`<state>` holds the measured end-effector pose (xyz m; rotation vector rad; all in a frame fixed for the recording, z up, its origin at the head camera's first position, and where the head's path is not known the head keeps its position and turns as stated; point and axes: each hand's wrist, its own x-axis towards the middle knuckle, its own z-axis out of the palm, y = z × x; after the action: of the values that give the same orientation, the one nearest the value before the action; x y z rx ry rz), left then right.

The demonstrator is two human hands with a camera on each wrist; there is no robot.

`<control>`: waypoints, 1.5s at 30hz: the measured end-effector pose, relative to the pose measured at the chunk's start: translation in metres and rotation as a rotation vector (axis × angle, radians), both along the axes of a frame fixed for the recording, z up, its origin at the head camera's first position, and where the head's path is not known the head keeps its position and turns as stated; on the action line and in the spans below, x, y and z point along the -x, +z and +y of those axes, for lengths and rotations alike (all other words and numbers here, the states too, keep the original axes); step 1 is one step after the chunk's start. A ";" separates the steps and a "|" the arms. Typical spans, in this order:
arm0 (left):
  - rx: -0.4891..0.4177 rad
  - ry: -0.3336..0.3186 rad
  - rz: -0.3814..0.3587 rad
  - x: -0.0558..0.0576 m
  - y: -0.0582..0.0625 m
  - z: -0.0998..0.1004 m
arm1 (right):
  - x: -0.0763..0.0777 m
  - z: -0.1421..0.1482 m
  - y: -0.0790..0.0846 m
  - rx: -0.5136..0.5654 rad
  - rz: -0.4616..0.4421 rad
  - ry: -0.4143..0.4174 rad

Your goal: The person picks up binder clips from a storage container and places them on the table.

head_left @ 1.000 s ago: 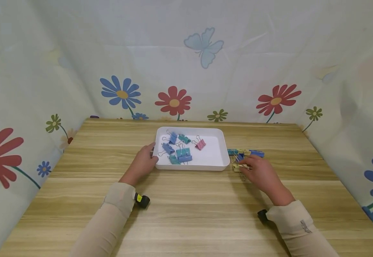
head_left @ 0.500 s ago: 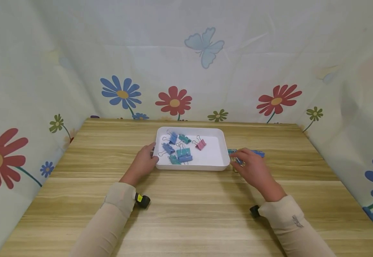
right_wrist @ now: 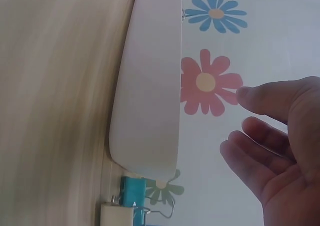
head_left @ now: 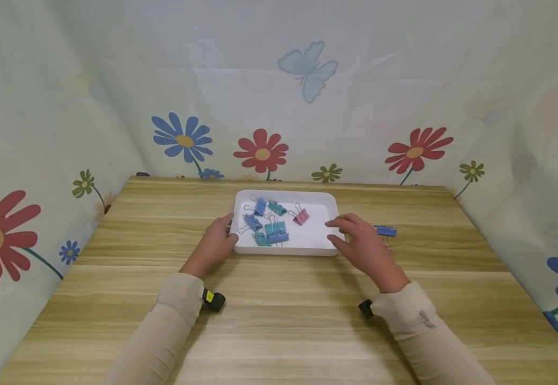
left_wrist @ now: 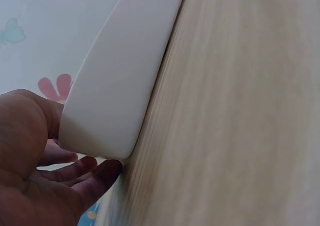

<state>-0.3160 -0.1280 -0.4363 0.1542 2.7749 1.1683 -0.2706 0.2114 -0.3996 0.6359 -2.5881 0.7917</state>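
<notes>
A white tray [head_left: 315, 235] holds several binder clips: blue, teal and green ones on its left side and a pink binder clip [head_left: 301, 216] nearer its middle. My left hand [head_left: 213, 243] grips the tray's left end; in the left wrist view the thumb lies at the rim and the fingers curl against the end wall. Over the tray's right rim is my right hand [head_left: 366, 247], thumb and fingers apart. The right wrist view shows nothing between those fingers [right_wrist: 250, 163]. Outside the tray's right end lie a teal binder clip [right_wrist: 134, 192] and a pale binder clip [right_wrist: 116, 214].
A blue binder clip [head_left: 386, 230] lies on the wooden table [head_left: 279, 310] to the right, partly behind my right hand. A flower-printed cloth [head_left: 365, 96] rises along the table's back and both sides.
My right hand has moved left from the binder clips beside the tray to above the tray's right rim, its fingers now apart. The left hand and the tray keep their places.
</notes>
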 end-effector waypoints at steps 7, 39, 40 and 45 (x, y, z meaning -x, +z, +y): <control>-0.010 0.001 -0.009 0.001 -0.001 -0.001 | 0.007 -0.012 -0.001 0.032 0.015 0.044; -0.024 0.012 -0.020 0.000 -0.002 -0.002 | 0.033 -0.079 -0.015 0.048 -0.143 0.189; -0.022 0.011 -0.021 0.000 -0.002 -0.002 | 0.033 -0.081 -0.015 0.043 -0.144 0.189; -0.025 0.015 -0.027 -0.001 0.001 -0.001 | 0.037 -0.088 -0.016 0.000 -0.129 0.177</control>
<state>-0.3151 -0.1286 -0.4358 0.1199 2.7436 1.2002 -0.3072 0.1230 -0.4154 0.8490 -2.6747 0.9153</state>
